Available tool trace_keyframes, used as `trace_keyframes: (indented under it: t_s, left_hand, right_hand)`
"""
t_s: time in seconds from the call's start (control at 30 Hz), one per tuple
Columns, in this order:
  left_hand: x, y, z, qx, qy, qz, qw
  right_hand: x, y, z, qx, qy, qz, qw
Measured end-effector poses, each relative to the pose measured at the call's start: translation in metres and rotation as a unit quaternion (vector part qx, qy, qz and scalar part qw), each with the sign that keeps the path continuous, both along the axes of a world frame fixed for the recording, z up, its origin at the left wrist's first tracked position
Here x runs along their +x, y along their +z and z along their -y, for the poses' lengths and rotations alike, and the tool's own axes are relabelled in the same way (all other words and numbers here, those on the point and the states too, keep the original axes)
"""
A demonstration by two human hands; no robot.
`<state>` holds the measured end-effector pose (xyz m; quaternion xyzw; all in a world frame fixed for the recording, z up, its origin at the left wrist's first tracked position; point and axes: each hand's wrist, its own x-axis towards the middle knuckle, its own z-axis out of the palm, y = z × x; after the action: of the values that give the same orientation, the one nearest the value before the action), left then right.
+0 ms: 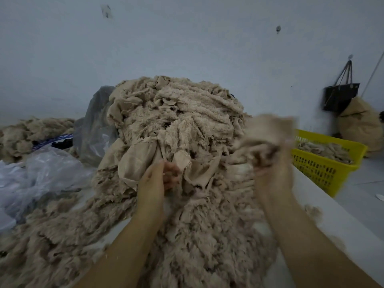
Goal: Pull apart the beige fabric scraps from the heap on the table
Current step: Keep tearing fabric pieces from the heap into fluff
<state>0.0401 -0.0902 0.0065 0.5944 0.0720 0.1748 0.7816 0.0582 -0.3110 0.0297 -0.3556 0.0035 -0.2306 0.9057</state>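
Note:
A tall heap of beige fabric scraps point(176, 113) fills the middle of the table, with fluffy shredded pieces spread toward me. My left hand point(154, 179) sits at the foot of the heap with its fingers curled into a smooth beige scrap point(137, 163). My right hand point(272, 169) is blurred and raised at the heap's right side, gripping a wad of beige scraps point(268, 132) lifted off the pile.
A yellow plastic basket point(324, 169) with scraps in it stands to the right, below the table edge. Clear plastic bags point(41, 171) lie at the left, with another scrap pile point(31, 132) behind them. A black bag point(340, 96) hangs on the wall.

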Motion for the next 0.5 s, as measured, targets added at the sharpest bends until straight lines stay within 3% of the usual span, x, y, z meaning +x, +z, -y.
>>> trace_keyframes:
  t_s: [0.03,0.1,0.17,0.2,0.23,0.3,0.37,0.43,0.47,0.5]
  left_hand:
    - [0.003,-0.005,-0.004,0.045,0.047,0.003,0.998]
    - [0.007,-0.01,-0.006,0.111,0.08,0.013,0.99]
    - [0.009,-0.015,-0.003,0.17,0.03,0.007,0.985]
    - [0.01,-0.018,-0.001,0.215,-0.005,-0.012,0.977]
    - [0.012,-0.022,0.0,0.265,-0.034,-0.044,0.963]
    - [0.013,-0.026,0.001,0.327,-0.054,-0.09,0.939]
    - [0.014,-0.026,0.001,0.337,-0.037,-0.083,0.937]
    - [0.015,-0.024,0.001,0.327,-0.005,-0.066,0.943]
    - [0.015,-0.024,-0.001,0.3,0.013,-0.059,0.952]
    - [0.016,-0.023,-0.004,0.26,0.033,-0.055,0.963]
  right_hand:
    - [0.002,0.0,0.012,0.116,-0.018,-0.008,0.993]
    - [0.006,-0.009,0.019,0.145,-0.018,-0.066,0.987]
    - [0.012,-0.022,0.004,0.028,-0.009,-0.135,0.99]
    - [0.012,-0.026,-0.006,-0.087,-0.005,-0.16,0.983]
    - [0.012,-0.03,-0.015,-0.238,-0.004,-0.167,0.957]
    - [0.01,-0.038,-0.03,-0.531,0.007,-0.093,0.842]
    - [0.006,-0.046,-0.043,-0.695,0.057,-0.012,0.716]
    - [0.006,-0.051,-0.05,-0.777,0.078,0.014,0.624]
    - [0.006,-0.049,-0.051,-0.786,0.068,0.011,0.615]
    - [0.005,-0.046,-0.051,-0.768,0.052,0.002,0.639]
